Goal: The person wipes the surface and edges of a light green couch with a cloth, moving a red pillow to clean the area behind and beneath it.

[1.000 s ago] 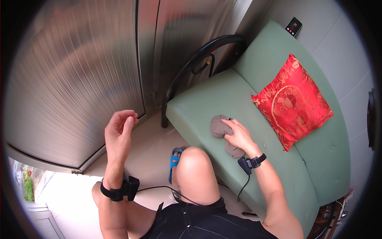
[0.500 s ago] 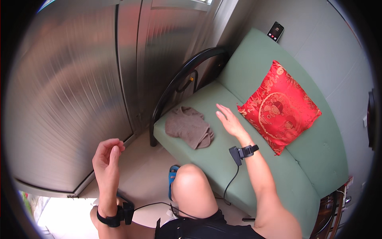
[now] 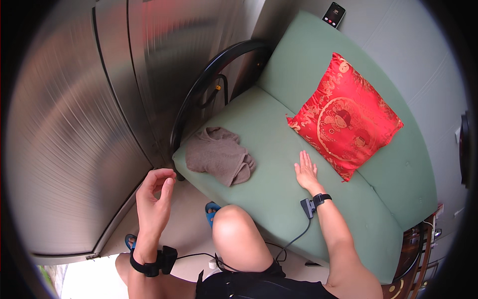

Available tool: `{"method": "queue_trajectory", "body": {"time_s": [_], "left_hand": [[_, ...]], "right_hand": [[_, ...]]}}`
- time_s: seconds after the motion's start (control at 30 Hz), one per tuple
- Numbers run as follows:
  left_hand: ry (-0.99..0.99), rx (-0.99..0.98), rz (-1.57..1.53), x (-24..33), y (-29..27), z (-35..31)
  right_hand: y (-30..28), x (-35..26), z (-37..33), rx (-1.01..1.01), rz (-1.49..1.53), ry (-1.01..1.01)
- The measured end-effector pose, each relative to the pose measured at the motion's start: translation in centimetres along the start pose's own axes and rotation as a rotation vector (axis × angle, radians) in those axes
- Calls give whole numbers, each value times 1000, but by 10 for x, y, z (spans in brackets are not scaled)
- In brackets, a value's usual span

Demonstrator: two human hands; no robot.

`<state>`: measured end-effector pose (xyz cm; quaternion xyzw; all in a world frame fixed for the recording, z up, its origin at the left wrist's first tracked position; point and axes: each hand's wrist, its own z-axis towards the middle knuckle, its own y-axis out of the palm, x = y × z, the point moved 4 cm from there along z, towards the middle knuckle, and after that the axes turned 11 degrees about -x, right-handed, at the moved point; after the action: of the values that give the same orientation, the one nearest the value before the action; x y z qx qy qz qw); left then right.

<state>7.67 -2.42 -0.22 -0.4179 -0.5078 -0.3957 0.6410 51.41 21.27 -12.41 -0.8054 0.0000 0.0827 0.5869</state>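
Observation:
My right hand [image 3: 306,171] is spread flat, palm down, over the green sofa seat [image 3: 279,119], just short of the red cushion; I cannot tell whether it presses on the seat. The cushion [image 3: 346,119] is shiny red with gold figures and leans at the backrest. A crumpled grey-brown towel [image 3: 219,155] lies at the seat's left end. My left hand [image 3: 155,199] is raised in front of the metal door, its fingers loosely curved and the thumb apart from them. Nothing is in it.
A black curved armrest [image 3: 199,82] bounds the sofa's left end, beside a ribbed metal door [image 3: 64,134]. A phone [image 3: 333,15] stands atop the backrest. Straps with small black devices [image 3: 160,261] circle both wrists, joined to a cable [image 3: 296,238]. A blue sandal [image 3: 211,212] shows by my knee.
My right hand has come down and back toward me, its fingers now flat over the seat. My left hand has shifted right and its fingers have parted slightly from the thumb. The view has turned.

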Motion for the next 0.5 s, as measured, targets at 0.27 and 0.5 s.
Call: {"method": "queue_trajectory", "body": {"time_s": [0.27, 0.5], "left_hand": [[384, 235, 630, 33, 16, 23], [741, 470, 886, 90, 26, 44]], "right_hand": [[-9, 4, 6, -5, -8, -5], [2, 7, 5, 8, 9, -13]]}}
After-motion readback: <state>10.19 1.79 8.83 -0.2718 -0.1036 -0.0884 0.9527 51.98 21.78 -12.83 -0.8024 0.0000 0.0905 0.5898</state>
